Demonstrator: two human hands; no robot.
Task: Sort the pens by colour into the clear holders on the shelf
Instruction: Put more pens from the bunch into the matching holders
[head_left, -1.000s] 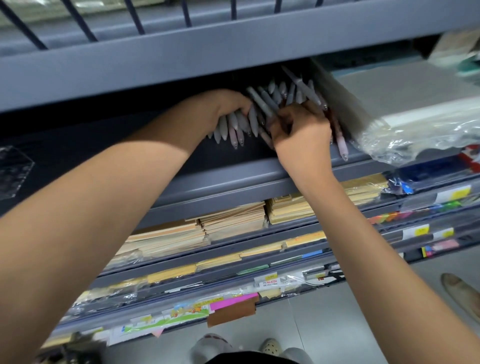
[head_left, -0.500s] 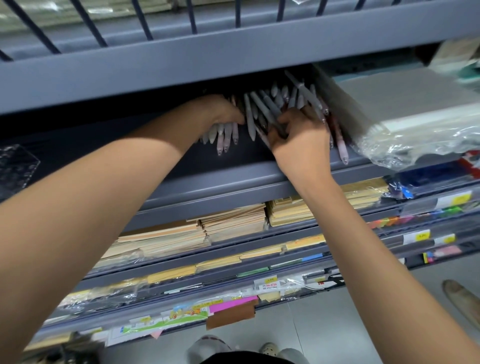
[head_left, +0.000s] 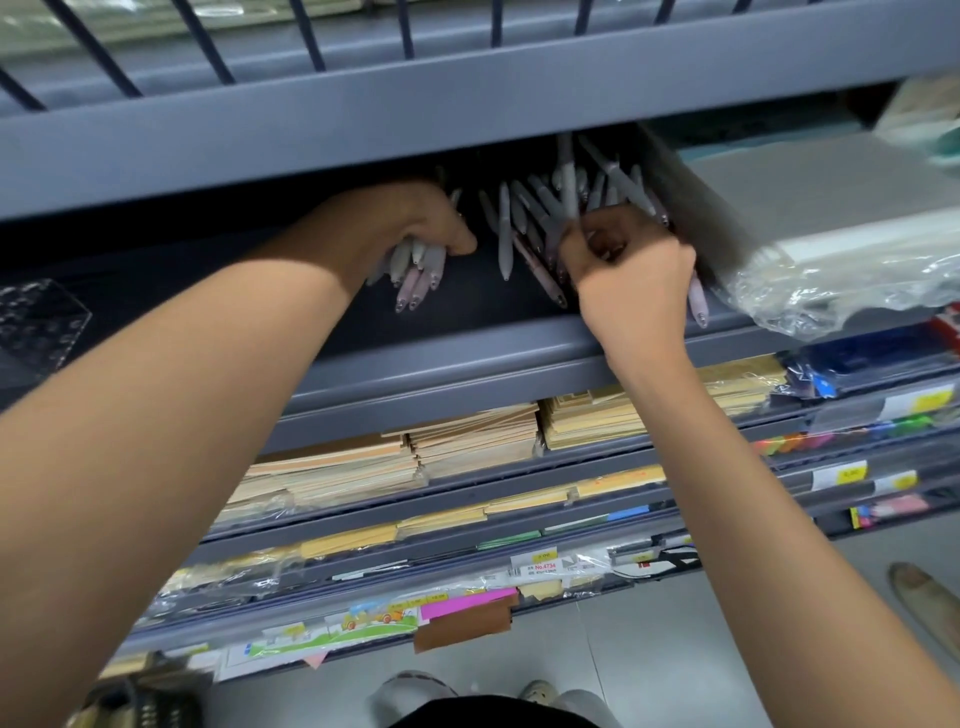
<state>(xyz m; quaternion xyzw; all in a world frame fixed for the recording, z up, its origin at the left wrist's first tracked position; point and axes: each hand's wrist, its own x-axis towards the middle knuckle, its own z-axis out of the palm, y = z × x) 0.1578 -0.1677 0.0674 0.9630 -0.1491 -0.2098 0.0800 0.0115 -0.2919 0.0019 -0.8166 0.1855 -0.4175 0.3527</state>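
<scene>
Looking from the head view, the left hand (head_left: 415, 223) has carried its bundle of pens (head_left: 415, 275) further away from the wrapped paper stack (head_left: 831, 249) than half a second ago. A dark gap now separates the bundle from the loose pens (head_left: 540, 218) lying just beside that stack. I judge one colour group is being split off. The left hand grips the bundle with curled fingers. The right hand (head_left: 631, 275), near the stack's left edge, curls into the loose pens and seems to pinch some. The bundle's long axis runs front to back, the visible ends toward the person and tilted slightly away from the stack.
</scene>
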